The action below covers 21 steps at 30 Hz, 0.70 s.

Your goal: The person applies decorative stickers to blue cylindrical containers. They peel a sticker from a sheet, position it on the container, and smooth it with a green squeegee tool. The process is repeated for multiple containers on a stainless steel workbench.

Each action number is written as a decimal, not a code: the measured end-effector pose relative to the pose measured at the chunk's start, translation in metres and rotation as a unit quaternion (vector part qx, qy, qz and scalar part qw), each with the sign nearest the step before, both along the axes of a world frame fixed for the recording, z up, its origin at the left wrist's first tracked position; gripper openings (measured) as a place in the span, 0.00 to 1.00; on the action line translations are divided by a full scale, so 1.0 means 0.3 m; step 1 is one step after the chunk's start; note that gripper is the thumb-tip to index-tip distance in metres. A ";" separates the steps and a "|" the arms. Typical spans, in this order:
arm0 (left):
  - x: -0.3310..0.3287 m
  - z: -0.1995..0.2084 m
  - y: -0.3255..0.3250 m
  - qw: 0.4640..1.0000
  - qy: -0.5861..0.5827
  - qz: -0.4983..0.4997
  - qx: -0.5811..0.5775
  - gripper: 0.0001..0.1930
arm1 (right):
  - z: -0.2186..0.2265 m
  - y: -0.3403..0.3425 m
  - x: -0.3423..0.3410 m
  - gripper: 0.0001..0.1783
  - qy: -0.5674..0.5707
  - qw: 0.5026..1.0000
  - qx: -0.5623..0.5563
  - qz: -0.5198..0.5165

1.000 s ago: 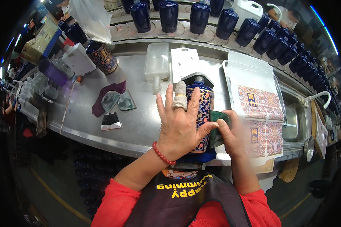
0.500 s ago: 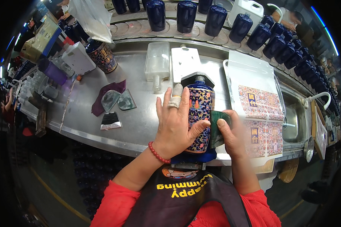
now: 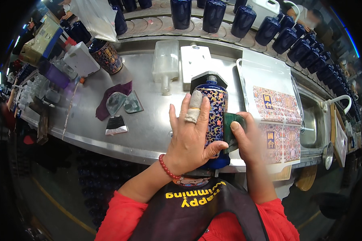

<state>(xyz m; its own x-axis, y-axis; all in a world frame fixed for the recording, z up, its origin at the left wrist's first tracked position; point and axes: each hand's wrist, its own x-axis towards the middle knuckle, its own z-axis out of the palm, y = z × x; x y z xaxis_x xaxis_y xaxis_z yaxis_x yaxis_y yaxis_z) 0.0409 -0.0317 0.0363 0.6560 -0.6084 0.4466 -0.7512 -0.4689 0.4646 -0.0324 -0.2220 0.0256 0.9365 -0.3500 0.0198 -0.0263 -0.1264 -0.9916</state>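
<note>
A dark blue bottle (image 3: 216, 106) wrapped in a colourful floral sheet lies in front of me, its neck pointing away. My left hand (image 3: 189, 138) rests along its left side, fingers stretched out and spread, a cloth wrap around one finger. Between the thumb and fingers of my right hand (image 3: 249, 138) is a flat dark green scraper (image 3: 230, 130), its edge against the bottle's right side. The fingers behind the scraper are partly hidden. Beyond the bottle's neck stands a dark angular support (image 3: 220, 78). Printed floral sheets (image 3: 275, 106) lie to the right.
Several blue bottles (image 3: 214, 18) stand on a curved conveyor (image 3: 149, 27) along the back. A clear bottle (image 3: 165, 60), a white container (image 3: 194, 60), a decorated bottle (image 3: 105, 56) and cloth scraps (image 3: 116, 98) occupy the metal table (image 3: 145, 124). At right is a sink (image 3: 313, 120).
My left hand has shifted slightly right across the floral sheet. The scraper in my right hand has moved a little away from me. The conveyor's bottles have travelled right.
</note>
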 end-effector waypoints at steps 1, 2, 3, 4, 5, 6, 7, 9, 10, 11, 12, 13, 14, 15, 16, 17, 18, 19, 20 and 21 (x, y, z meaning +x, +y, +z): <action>-0.016 0.002 0.004 1.000 -0.012 -0.003 0.027 0.55 | 0.006 0.001 -0.001 0.14 -0.001 1.000 -0.017 -0.002; -0.030 0.001 0.008 0.998 -0.037 -0.004 0.046 0.55 | 0.011 0.002 -0.003 0.14 0.008 1.000 -0.007 -0.004; -0.044 -0.002 0.010 0.996 -0.061 -0.005 0.065 0.55 | 0.015 0.003 -0.004 0.14 0.010 1.000 -0.007 -0.006; -0.057 -0.007 0.013 0.992 -0.083 -0.006 0.089 0.54 | 0.018 0.005 -0.004 0.14 -0.005 1.000 -0.024 -0.003; -0.065 -0.014 0.021 0.992 -0.085 0.000 0.092 0.55 | 0.019 0.007 -0.004 0.14 0.013 1.000 -0.003 -0.006; -0.071 -0.021 0.027 0.996 -0.068 0.004 0.065 0.55 | 0.020 0.008 -0.003 0.14 0.012 1.000 0.000 -0.004; -0.074 -0.029 0.037 0.998 -0.049 0.005 0.047 0.55 | 0.019 0.010 -0.003 0.13 0.001 1.000 -0.006 -0.005; -0.074 -0.043 0.053 1.000 -0.027 0.005 0.001 0.54 | 0.017 0.011 0.000 0.13 0.002 1.000 0.004 -0.005; -0.069 -0.050 0.058 1.000 -0.017 0.004 -0.001 0.54 | 0.016 0.011 0.001 0.13 -0.003 1.000 0.004 -0.006; -0.064 -0.054 0.061 1.000 -0.005 0.003 -0.018 0.53 | 0.015 0.010 0.002 0.13 0.001 1.000 0.003 -0.005; -0.061 -0.058 0.061 0.999 0.004 -0.001 -0.040 0.53 | 0.014 0.009 0.003 0.13 0.003 1.000 0.002 -0.004; -0.048 -0.060 0.065 0.999 0.004 0.004 -0.031 0.52 | 0.013 0.007 0.002 0.13 0.011 1.000 -0.004 -0.007; -0.034 -0.060 0.067 1.000 0.001 0.005 -0.028 0.51 | 0.013 0.007 0.001 0.13 0.004 1.000 -0.005 -0.003; -0.024 -0.060 0.066 1.000 0.004 0.010 -0.026 0.50 | 0.013 0.006 -0.001 0.13 0.002 1.000 -0.009 -0.003; -0.013 -0.059 0.064 0.999 -0.005 0.005 -0.032 0.49 | 0.013 0.006 -0.003 0.13 -0.009 1.000 -0.025 -0.003; -0.007 -0.058 0.062 0.999 -0.007 0.004 -0.038 0.48 | 0.013 0.007 -0.004 0.12 -0.001 1.000 -0.016 -0.005; 0.000 -0.056 0.059 0.999 -0.008 0.003 -0.044 0.47 | 0.014 0.006 -0.005 0.12 -0.001 1.000 -0.018 -0.005; 0.009 -0.055 0.055 0.999 -0.003 0.003 -0.046 0.46 | 0.015 0.006 -0.007 0.12 -0.008 0.999 -0.031 -0.009; 0.019 -0.054 0.050 0.999 0.000 0.003 -0.048 0.46 | 0.017 0.004 -0.007 0.13 -0.001 1.000 -0.014 -0.008; 0.031 -0.053 0.046 0.999 0.006 0.005 -0.050 0.45 | 0.019 0.000 -0.006 0.13 -0.001 1.000 -0.009 -0.011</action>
